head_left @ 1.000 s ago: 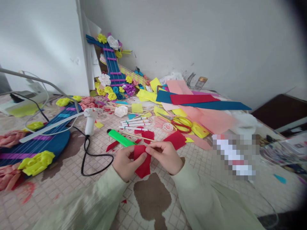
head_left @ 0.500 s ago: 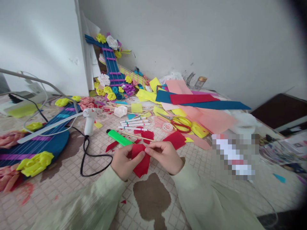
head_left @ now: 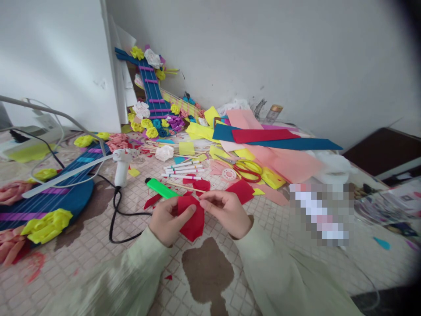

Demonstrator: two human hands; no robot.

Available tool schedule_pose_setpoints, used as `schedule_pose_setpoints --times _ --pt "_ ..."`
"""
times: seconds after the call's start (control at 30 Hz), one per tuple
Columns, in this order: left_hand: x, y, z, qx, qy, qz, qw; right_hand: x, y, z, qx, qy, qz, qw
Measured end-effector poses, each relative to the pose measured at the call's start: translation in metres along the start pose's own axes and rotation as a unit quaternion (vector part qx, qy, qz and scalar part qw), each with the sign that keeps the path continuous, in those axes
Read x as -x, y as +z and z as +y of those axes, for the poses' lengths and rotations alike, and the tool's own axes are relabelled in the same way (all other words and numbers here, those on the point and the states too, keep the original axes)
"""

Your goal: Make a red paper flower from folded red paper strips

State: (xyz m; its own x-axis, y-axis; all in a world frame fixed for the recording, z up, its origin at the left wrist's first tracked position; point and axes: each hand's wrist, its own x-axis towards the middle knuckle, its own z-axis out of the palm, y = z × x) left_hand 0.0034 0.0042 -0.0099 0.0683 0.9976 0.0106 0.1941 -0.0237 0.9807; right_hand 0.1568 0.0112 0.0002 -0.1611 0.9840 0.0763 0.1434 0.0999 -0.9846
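Observation:
A piece of red crepe paper (head_left: 193,224) is held up over the near middle of the table. My left hand (head_left: 167,220) grips it from the left, thumb across the front and fingers behind. At its upper right edge, my right hand (head_left: 227,211) is closed in a pinch, with thumb and forefinger at the paper's rim. Just beyond my hands lie a green box cutter (head_left: 162,188), a thin wooden stick (head_left: 186,188), red paper pieces (head_left: 201,185) and a larger red sheet (head_left: 241,191).
Scissors (head_left: 248,170), several markers (head_left: 184,166) and a white tape roll (head_left: 228,174) lie farther back. A glue gun (head_left: 121,169) with a black cord stands left, beside a blue paper guitar (head_left: 77,180). Coloured paper strips (head_left: 279,142) lie back right.
The red paper has opened out wider and now shows more of its face. My left hand has shifted slightly left; my right hand stays almost in place at the paper's edge.

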Motion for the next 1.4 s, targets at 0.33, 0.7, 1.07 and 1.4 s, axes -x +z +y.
schedule_pose_setpoints --times 0.33,0.7,1.07,1.4 --pt "0.0011 0.0005 0.0057 -0.019 0.012 -0.01 1.0 0.0004 0.0017 -0.0007 -0.009 -0.011 -0.014 1.0" --pt "0.0022 0.0027 0.0027 0.009 0.008 -0.085 0.996 0.0 0.0033 0.0022 0.0 0.004 -0.001 1.0" --pt "0.0016 0.0017 0.0061 0.071 0.042 0.009 0.997 -0.0007 0.0004 0.0025 -0.034 0.046 -0.035 0.998" --pt "0.0012 0.001 0.0056 0.041 0.131 -0.01 0.991 -0.0031 -0.0016 0.0028 -0.03 0.051 -0.04 0.997"
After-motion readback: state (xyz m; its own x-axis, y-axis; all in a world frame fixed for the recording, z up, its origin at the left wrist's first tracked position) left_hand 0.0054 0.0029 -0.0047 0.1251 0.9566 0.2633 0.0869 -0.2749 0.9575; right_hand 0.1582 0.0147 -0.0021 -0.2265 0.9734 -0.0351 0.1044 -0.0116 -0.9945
